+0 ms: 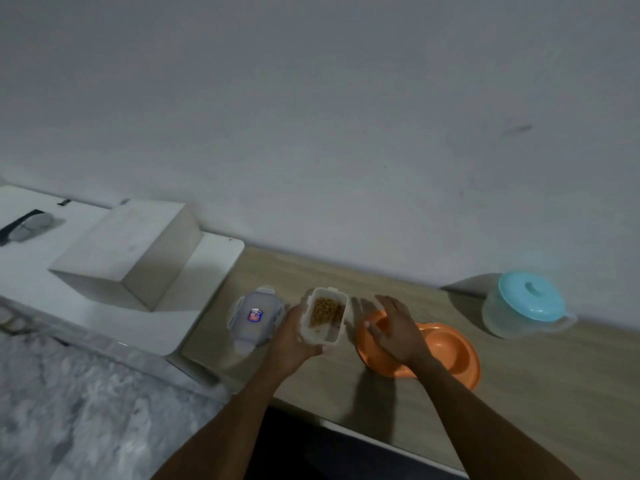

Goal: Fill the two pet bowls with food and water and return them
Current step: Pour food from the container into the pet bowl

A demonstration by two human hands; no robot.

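Note:
An orange double pet bowl (446, 348) lies on the wooden tabletop (540, 386). My right hand (391, 330) hovers over its left basin, fingers spread, holding nothing. My left hand (294, 336) grips a clear rectangular food container (325, 315) with brown kibble inside, lid off, just left of the bowl. The container's clear lid (254, 315) with a blue sticker rests on the table further left. A clear jug with a light blue lid (526, 303) stands at the back right by the wall.
A white box (128, 251) sits on a white surface (214, 265) to the left. A dark-handled object (20, 225) lies at the far left. A grey patterned covering (79, 410) fills the lower left. The wall runs close behind the table.

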